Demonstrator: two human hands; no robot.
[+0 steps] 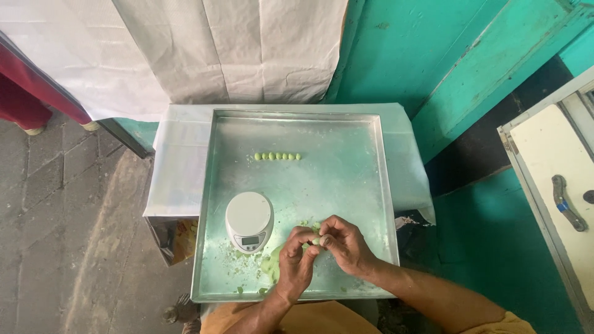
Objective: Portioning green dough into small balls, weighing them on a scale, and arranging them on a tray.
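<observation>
Over the near part of a large square metal tray (365, 185), my left hand (296, 263) and my right hand (343, 244) meet, fingers pinched together on a small pale green dough piece (315, 240). More green dough scraps (271, 265) lie on the tray under my left hand. A row of several small green dough balls (277, 156) sits in the tray's far half. A small round white kitchen scale (249, 221) stands on the tray just left of my hands.
The tray rests on a small table under a white plastic sheet (176, 167). A teal wall (433, 55) and a white cloth (235, 49) lie behind. A cream cabinet door with a handle (566, 201) is at right; paved floor is at left.
</observation>
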